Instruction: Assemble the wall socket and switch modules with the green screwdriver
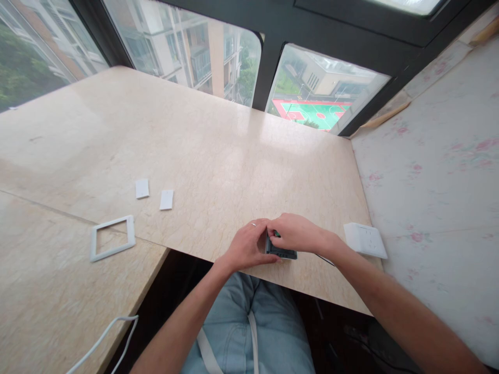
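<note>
Left grip (249, 243) nearly closed around dark module (284, 252).

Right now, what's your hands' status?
Left hand gripping dark device. Right hand curled over it, grip unclear. White socket close by, right. White frame off left.

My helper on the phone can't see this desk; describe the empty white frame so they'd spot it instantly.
On the pale stone countertop below the windows, look to the left, near the seam. The white rectangular frame lies flat there. Unlike the two small white plates beyond it, it is larger and open in the middle.
</note>
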The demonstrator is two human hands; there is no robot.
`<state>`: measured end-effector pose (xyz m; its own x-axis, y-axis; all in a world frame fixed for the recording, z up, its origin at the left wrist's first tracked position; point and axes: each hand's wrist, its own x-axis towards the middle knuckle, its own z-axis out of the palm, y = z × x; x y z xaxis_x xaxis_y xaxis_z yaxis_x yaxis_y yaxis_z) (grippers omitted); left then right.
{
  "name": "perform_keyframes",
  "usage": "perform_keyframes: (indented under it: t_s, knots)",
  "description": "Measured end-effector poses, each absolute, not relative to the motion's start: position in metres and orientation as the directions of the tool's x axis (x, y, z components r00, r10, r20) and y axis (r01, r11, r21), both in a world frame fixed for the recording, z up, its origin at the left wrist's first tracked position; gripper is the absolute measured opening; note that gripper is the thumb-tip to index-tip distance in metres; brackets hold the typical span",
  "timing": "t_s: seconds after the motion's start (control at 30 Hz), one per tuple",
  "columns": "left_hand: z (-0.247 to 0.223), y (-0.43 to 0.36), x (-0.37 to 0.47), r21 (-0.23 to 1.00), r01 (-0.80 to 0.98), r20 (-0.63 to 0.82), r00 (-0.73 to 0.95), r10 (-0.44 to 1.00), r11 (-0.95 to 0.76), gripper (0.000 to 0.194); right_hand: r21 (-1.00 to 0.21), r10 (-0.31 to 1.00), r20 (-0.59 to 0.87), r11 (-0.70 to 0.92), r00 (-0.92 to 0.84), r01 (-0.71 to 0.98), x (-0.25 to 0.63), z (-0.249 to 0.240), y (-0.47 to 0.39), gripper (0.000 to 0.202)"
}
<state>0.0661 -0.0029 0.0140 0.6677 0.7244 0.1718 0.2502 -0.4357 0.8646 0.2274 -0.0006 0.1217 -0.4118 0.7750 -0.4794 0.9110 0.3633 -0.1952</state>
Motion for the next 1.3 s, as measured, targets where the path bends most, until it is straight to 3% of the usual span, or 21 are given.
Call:
perform_keyframes:
  t_s: [0.17, 0.33, 0.43, 0.53, 0.67, 0.8, 1.07, 1.3]
  knots:
    - [0.016, -0.002, 0.066, 0.862, 0.25, 0.168, 0.68, 0.714, -0.441, 0.066, -0.295, 0.751, -0.495, 0.327, -0.436, 0.898, 0.234, 0.122, 0.005, 0.018]
    - [0.017, -0.002, 0.065, 0.871, 0.246, 0.157, 0.682, 0.714, -0.426, 0.071, -0.491, 0.671, -0.618, 0.077, -0.409, 0.868, 0.241, 0.121, 0.009, 0.013]
    - [0.018, -0.002, 0.065, 0.873, 0.251, 0.143, 0.687, 0.713, -0.417, 0.072, -0.512, 0.678, -0.628, 0.012, -0.383, 0.859, 0.244, 0.12, 0.009, 0.012]
    - [0.017, -0.002, 0.066, 0.874, 0.246, 0.148, 0.688, 0.711, -0.42, 0.07, -0.448, 0.711, -0.593, 0.098, -0.378, 0.888, 0.242, 0.121, 0.007, 0.014]
    - [0.014, -0.002, 0.066, 0.868, 0.235, 0.177, 0.677, 0.714, -0.437, 0.065, -0.264, 0.775, -0.483, 0.314, -0.407, 0.912, 0.233, 0.123, 0.003, 0.017]
    - [0.013, -0.003, 0.066, 0.864, 0.243, 0.18, 0.67, 0.72, -0.441, 0.069, -0.158, 0.775, -0.466, 0.401, -0.426, 0.902, 0.226, 0.121, 0.002, 0.024]
    - [0.009, -0.003, 0.067, 0.847, 0.282, 0.172, 0.658, 0.733, -0.451, 0.071, -0.058, 0.742, -0.504, 0.483, -0.443, 0.874, 0.218, 0.12, 0.005, 0.029]
    - [0.01, -0.004, 0.067, 0.851, 0.273, 0.176, 0.657, 0.733, -0.449, 0.073, -0.055, 0.733, -0.505, 0.5, -0.456, 0.864, 0.218, 0.122, 0.005, 0.03]
